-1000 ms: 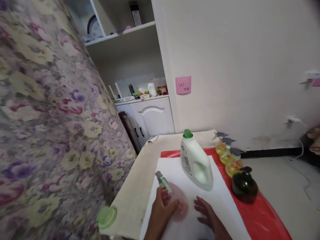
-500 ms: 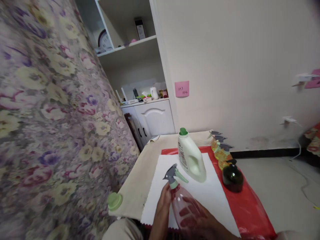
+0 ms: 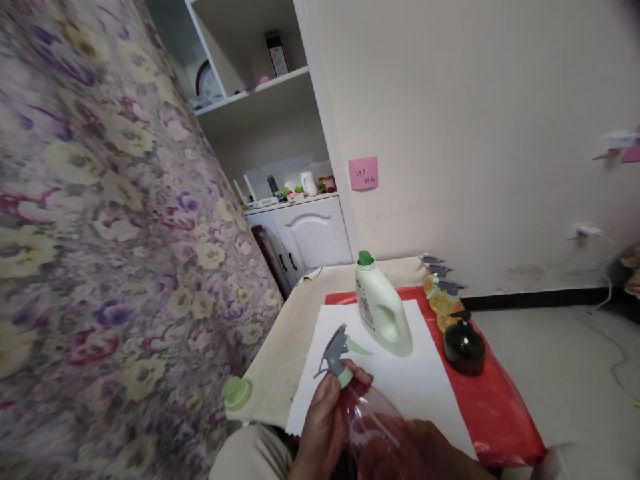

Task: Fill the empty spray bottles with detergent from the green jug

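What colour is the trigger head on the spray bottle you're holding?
Grey, with a pale green trigger and collar, on the spray bottle's trigger head; head view.

Our right hand (image 3: 425, 453) runs off the bottom edge, its fingers lost behind the pink spray bottle (image 3: 375, 433), whose base is cut away there too. Our left hand (image 3: 325, 427) is cropped at the wrist. The writing on the pink sticky note (image 3: 363, 173) and the label of the white detergent bottle (image 3: 383, 310) are too small for us to read. The floral curtain (image 3: 100, 233) is blurred.

Both hands (image 3: 325, 427) w/ pink spray bottle (image 3: 373, 427)
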`<state>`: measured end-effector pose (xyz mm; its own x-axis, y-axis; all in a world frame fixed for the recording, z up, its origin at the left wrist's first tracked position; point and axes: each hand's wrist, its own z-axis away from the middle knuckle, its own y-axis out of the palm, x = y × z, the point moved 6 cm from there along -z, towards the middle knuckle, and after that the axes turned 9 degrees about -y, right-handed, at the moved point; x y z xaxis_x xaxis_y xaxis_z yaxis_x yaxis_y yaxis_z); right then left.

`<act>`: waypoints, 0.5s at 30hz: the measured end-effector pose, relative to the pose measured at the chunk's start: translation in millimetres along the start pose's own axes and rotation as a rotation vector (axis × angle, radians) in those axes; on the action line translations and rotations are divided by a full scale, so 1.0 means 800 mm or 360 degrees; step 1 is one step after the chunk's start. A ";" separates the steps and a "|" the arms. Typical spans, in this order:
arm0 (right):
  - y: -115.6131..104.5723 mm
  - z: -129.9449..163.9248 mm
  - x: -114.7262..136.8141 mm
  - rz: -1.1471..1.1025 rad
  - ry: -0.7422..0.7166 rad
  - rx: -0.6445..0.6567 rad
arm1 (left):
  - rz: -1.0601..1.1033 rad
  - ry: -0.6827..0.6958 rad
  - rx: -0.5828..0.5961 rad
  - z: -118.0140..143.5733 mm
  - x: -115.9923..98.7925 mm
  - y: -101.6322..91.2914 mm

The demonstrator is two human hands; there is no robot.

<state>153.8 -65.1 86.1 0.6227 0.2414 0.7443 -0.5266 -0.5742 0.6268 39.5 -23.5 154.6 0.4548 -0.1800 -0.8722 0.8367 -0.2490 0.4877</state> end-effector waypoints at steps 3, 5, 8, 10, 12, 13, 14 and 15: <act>0.007 -0.005 -0.008 -0.0345 0.0167 0.0069 | -0.0004 0.0040 -0.0083 -0.003 0.001 -0.002; 0.000 -0.013 -0.009 -0.0331 0.0095 0.0054 | -0.0028 0.0078 -0.0157 -0.005 0.003 -0.006; -0.024 -0.025 -0.009 -0.0101 -0.0127 -0.0106 | -0.0136 0.0125 -0.0356 -0.007 0.006 -0.016; -0.032 -0.028 -0.009 -0.0041 -0.0189 -0.0169 | -0.0211 0.0139 -0.0431 -0.005 0.006 -0.019; -0.025 -0.028 -0.008 -0.0095 -0.0164 -0.0096 | -0.0205 0.0117 -0.0375 -0.002 0.004 -0.018; -0.018 -0.027 -0.005 -0.0132 -0.0155 -0.0043 | -0.0175 0.0092 -0.0310 -0.001 0.002 -0.016; -0.011 -0.026 -0.001 -0.0171 -0.0150 0.0013 | -0.0138 0.0062 -0.0238 0.002 0.001 -0.014; -0.004 -0.025 0.002 -0.0219 -0.0144 0.0063 | -0.0099 0.0030 -0.0169 0.004 -0.001 -0.012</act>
<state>145.1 -47.0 89.7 0.7378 0.2496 0.6271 -0.4108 -0.5711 0.7107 30.3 -23.6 150.6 0.4057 -0.1493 -0.9017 0.8907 -0.1565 0.4267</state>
